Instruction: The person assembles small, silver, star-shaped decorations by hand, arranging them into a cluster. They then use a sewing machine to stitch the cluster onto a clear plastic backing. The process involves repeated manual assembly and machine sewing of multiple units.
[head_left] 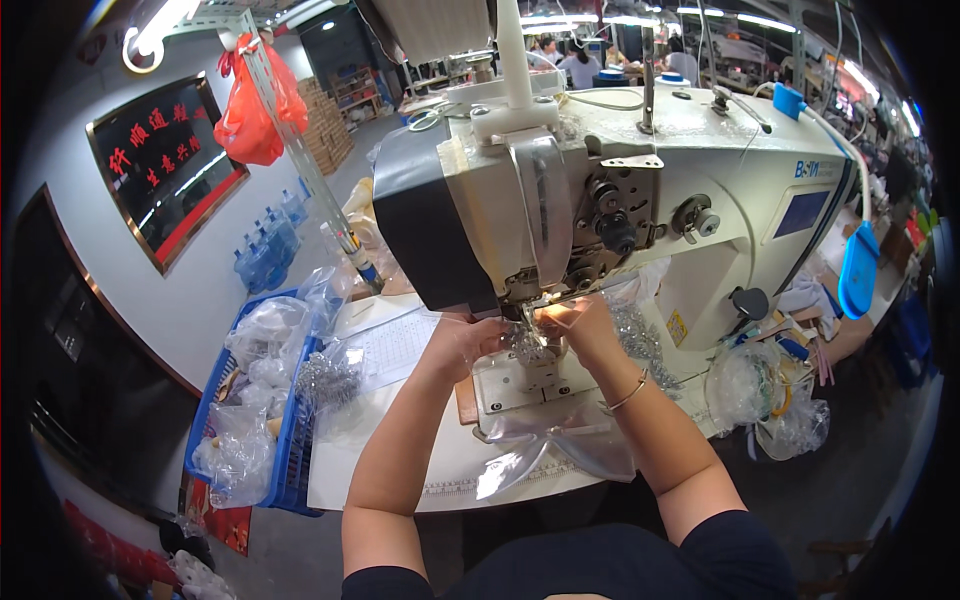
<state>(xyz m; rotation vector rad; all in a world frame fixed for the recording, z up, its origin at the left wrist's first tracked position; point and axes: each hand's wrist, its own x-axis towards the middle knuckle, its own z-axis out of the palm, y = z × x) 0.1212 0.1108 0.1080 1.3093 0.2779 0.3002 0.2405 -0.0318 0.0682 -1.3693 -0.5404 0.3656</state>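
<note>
Both hands (478, 338) (578, 325) crowded beneath sewing machine (640, 190).

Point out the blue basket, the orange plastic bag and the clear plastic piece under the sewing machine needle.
blue basket (293, 470), head view, on its right side wall.
orange plastic bag (250, 125), head view, on the bag's bulging middle.
clear plastic piece (560, 450), head view, on the sheet's front part.

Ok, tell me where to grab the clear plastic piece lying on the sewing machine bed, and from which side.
Probably best to take the clear plastic piece by its free corners hanging over the table's near edge, coming from the person's side. That end lies loose and flat, while the far end sits under the needle area between the left hand and right hand, beneath the sewing machine head.
</note>
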